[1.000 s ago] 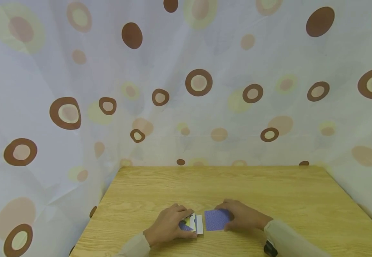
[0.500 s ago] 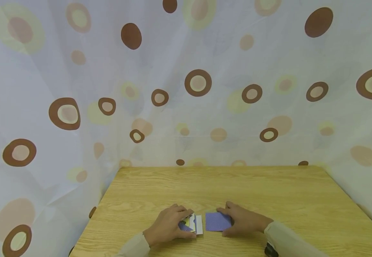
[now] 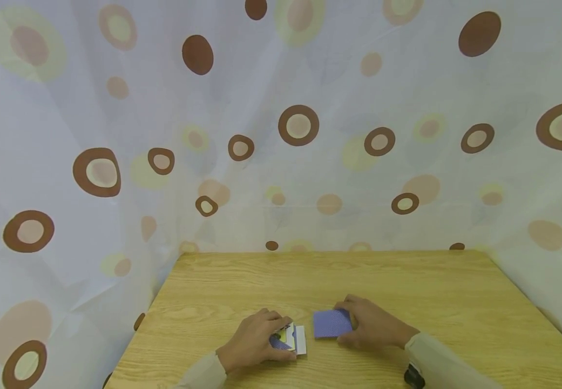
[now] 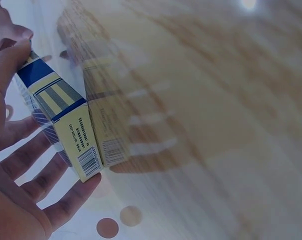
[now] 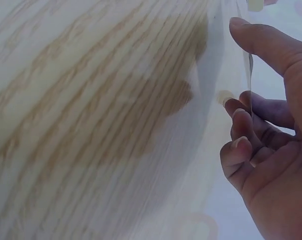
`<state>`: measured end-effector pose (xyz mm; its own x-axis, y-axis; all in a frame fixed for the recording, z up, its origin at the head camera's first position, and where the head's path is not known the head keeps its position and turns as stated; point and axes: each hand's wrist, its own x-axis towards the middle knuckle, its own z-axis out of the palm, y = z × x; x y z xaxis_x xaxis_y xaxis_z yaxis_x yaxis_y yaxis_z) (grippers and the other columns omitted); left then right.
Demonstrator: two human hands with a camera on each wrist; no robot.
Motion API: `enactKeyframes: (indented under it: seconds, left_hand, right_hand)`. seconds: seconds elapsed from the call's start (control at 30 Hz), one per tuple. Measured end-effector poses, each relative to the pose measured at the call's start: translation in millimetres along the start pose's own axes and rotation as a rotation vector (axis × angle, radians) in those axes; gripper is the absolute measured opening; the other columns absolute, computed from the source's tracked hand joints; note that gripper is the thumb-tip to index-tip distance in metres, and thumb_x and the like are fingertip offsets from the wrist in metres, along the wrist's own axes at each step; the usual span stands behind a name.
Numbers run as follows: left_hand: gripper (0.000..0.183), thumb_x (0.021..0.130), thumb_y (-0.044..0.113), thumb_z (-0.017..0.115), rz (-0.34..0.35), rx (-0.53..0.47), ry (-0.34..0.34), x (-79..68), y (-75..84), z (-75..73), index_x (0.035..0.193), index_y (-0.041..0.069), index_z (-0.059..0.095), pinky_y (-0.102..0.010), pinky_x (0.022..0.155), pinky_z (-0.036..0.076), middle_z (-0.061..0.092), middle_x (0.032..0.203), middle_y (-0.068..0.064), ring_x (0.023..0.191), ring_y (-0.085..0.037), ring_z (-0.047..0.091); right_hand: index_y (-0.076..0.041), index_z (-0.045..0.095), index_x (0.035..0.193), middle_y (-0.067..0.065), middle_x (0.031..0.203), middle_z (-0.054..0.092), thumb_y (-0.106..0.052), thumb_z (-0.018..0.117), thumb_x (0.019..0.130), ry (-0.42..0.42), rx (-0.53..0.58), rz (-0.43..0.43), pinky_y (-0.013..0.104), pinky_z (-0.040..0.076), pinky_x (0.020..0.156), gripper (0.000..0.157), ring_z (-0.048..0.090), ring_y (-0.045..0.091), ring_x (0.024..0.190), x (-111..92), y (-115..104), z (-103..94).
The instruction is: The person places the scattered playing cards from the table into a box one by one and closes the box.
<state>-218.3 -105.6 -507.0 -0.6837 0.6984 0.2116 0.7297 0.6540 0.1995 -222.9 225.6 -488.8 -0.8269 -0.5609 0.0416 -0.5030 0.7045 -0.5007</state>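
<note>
In the head view, my left hand (image 3: 254, 337) holds a small playing card box (image 3: 285, 339) with a yellow and blue print. Its white flap (image 3: 301, 340) sticks out on the right side, towards the cards. The left wrist view shows the box's cream and blue side (image 4: 73, 120) with a barcode, thumb and fingers on either side of it. My right hand (image 3: 375, 324) pinches playing cards (image 3: 331, 324) with a blue patterned back, a short gap right of the box. From the right wrist, only their thin edge (image 5: 250, 75) shows between thumb and fingers.
Both hands work over the front part of a wooden table (image 3: 407, 281). A pale curtain (image 3: 261, 173) with brown and beige dots surrounds its back and sides. A dark object (image 3: 413, 375) is at the right sleeve.
My right hand has shifted away from me and slightly right with the cards, after dipping a little nearer half a second ago. My left hand and the box have stayed put.
</note>
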Motion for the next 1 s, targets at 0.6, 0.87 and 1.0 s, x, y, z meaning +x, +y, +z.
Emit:
enactKeyframes:
  seconds: [0.6,0.87,1.0]
  left_hand:
    - [0.079,0.081,0.077,0.068,-0.015,-0.015,-0.015,1.6,0.7,0.3,0.136,0.020,0.068,-0.020,0.073,0.048,0.069,0.120,0.005,0.097,-0.006,0.056]
    - [0.079,0.080,0.077,0.068,-0.025,-0.010,-0.012,2.1,2.4,-1.9,0.135,0.021,0.068,-0.017,0.069,0.044,0.069,0.119,0.007,0.094,-0.004,0.054]
    - [0.080,0.080,0.078,0.068,-0.029,-0.008,-0.021,2.2,2.2,-1.4,0.136,0.020,0.068,-0.017,0.070,0.044,0.069,0.120,0.006,0.095,-0.005,0.054]
  right_hand:
    - [-0.007,0.063,0.137,-0.007,0.110,0.056,-0.053,0.080,0.085,0.032,-0.005,-0.011,0.027,0.046,0.072,0.072,0.051,0.008,0.085,3.8,-2.6,-0.1]
    - [-0.009,0.064,0.134,-0.005,0.110,0.057,-0.052,0.080,0.086,0.069,-0.003,-0.028,0.026,0.045,0.069,0.066,0.052,0.011,0.084,3.3,-10.1,-1.9]
    - [-0.009,0.065,0.133,-0.005,0.109,0.058,-0.051,0.081,0.086,0.084,0.008,-0.046,0.025,0.045,0.066,0.065,0.052,0.011,0.081,3.5,-13.6,-1.2]
